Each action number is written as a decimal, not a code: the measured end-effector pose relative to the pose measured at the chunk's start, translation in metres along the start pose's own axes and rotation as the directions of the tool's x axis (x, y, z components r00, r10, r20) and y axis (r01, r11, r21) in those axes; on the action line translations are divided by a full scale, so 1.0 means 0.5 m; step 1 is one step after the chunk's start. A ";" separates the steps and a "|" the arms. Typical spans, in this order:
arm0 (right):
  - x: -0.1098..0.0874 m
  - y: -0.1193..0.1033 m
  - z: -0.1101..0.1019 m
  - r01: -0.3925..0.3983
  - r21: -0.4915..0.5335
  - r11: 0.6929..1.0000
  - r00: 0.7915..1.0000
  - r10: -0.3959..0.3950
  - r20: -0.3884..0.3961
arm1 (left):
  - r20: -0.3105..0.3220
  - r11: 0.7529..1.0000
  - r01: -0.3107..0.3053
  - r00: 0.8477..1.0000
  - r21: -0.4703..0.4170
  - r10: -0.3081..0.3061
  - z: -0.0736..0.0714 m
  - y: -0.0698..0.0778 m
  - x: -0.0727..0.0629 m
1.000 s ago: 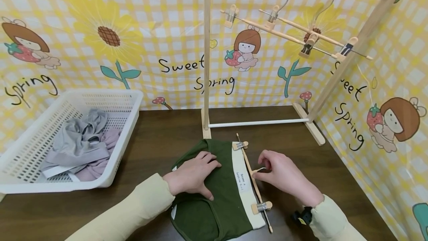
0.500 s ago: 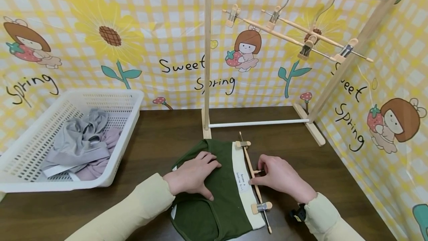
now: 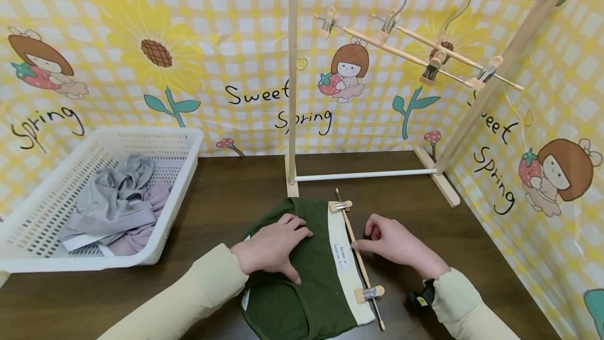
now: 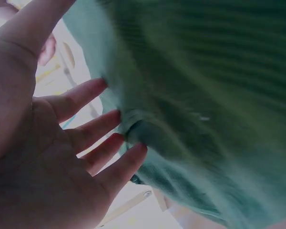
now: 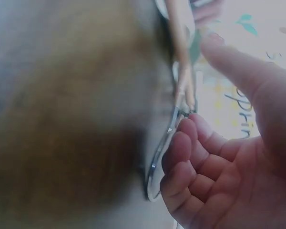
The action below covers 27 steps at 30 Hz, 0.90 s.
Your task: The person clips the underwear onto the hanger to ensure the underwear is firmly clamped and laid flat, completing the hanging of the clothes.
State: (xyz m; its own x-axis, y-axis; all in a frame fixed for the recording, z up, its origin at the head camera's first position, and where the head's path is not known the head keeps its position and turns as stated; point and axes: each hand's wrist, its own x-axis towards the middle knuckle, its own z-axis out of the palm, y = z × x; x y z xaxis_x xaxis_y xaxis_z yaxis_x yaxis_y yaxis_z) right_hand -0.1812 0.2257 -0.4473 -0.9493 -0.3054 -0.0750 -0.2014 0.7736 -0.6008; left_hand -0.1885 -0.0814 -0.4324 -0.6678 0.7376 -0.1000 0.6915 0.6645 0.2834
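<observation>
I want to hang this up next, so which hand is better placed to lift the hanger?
Probably the right hand: its fingers curl around the hanger hook. The left hand lies flat on the green garment.

Dark brown wooden table point(image 3: 226, 182): white perforated plastic basket point(image 3: 179, 151) at 9 o'clock, crumpled grey and lilac garments point(image 3: 113, 203) inside it. Light wooden clothes rack point(image 3: 292, 93) at 12 o'clock; two wooden clip hangers point(image 3: 415, 41) on its top rail. Dark green garment with cream waistband point(image 3: 311, 282) at 6 o'clock, before the rack. Wooden clip hanger point(image 3: 354, 245) just right of the waistband, clipped to it. Left hand point(image 3: 273, 245) on the garment; right hand point(image 3: 396, 245) at the hanger's 3 o'clock, touching it.
</observation>
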 end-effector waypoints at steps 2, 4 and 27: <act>0.005 0.001 -0.007 -0.024 0.036 0.999 0.999 0.025 -0.026 | -0.010 0.999 0.009 1.000 -0.042 -0.010 -0.006 0.001 0.007; 0.012 0.000 -0.016 -0.036 0.047 0.998 0.998 0.039 -0.048 | -0.033 0.996 0.023 0.999 -0.082 -0.026 -0.014 0.002 0.019; 0.136 -0.021 -0.042 -0.090 0.032 0.995 0.995 0.091 -0.043 | -0.169 0.968 0.212 0.958 -0.135 -0.233 -0.025 0.032 0.209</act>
State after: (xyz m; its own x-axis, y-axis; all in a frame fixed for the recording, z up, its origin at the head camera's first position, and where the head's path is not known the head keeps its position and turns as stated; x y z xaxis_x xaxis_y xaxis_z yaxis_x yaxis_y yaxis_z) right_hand -0.2485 0.2083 -0.4292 -0.9733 -0.2089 -0.0950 -0.1073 0.7801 -0.6164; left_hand -0.2505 0.0050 -0.4264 -0.8473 0.5311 -0.0006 0.4907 0.7833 0.3816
